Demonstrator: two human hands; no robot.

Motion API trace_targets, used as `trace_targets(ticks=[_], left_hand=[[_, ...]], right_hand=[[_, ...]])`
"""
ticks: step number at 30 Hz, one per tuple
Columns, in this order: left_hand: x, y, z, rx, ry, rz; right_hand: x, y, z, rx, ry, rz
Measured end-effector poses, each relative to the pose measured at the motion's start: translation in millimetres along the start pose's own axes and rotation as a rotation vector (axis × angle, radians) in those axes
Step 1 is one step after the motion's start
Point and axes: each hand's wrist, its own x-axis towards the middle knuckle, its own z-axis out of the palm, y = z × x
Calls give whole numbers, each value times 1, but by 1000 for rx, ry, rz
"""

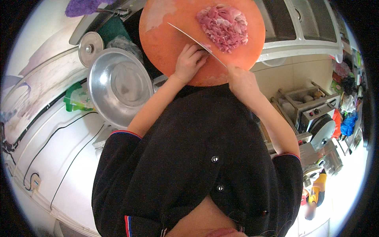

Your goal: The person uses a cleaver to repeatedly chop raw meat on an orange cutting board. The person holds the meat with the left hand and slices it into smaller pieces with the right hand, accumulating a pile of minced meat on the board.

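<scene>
A round orange cutting board [166,49] lies in front of me. My right hand [242,83] is closed around the handle of a kitchen knife, at the board's near right edge. The knife's blade [191,38] slants away to the far left, seen nearly edge-on. Close by the blade's left side, my left hand [190,63] rests on the board with its fingers bent and drawn together. Whatever lies under those fingers is hidden. Beyond the blade sits a heap of cut pink raw meat [224,29], and a few small bits lie right beside the blade.
Left of the board stands a large metal basin [122,85], with a round lid [90,49] behind it. A green plastic container [77,98] is by the wall. Sinks [312,19] lie to the right. Farther right are kitchen equipment [316,112] and a person in yellow [317,189].
</scene>
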Motion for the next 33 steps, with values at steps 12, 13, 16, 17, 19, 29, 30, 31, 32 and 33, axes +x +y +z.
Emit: trace_targets(ticks=[12,13,16,17,19,29,30,31,32,33], left_hand=[[-2,1,0,20,74,-64],[-2,2,0,11,65,-62],[0,6,-4,0,49,-53],[0,7,-5,-6,52,-55],[2,8,-6,-22,70,-18],[-2,6,-6,-15,68,-14],[-1,8,-7,-2,65,-24],[-1,8,-7,-1,59,-20],[-2,7,-7,1,54,-17],[-2,7,-8,4,49,-15]], right_hand=[[-11,7,13,-66,-101,56],[3,4,14,-55,-85,38],[25,6,5,12,-12,-1],[23,17,-1,53,18,3],[13,36,-13,165,81,105],[-51,7,-34,-16,-42,70],[-54,7,-32,-37,-52,64],[-55,7,-30,-13,-50,64],[-56,6,-29,12,-49,64],[-56,7,-27,36,-47,62]])
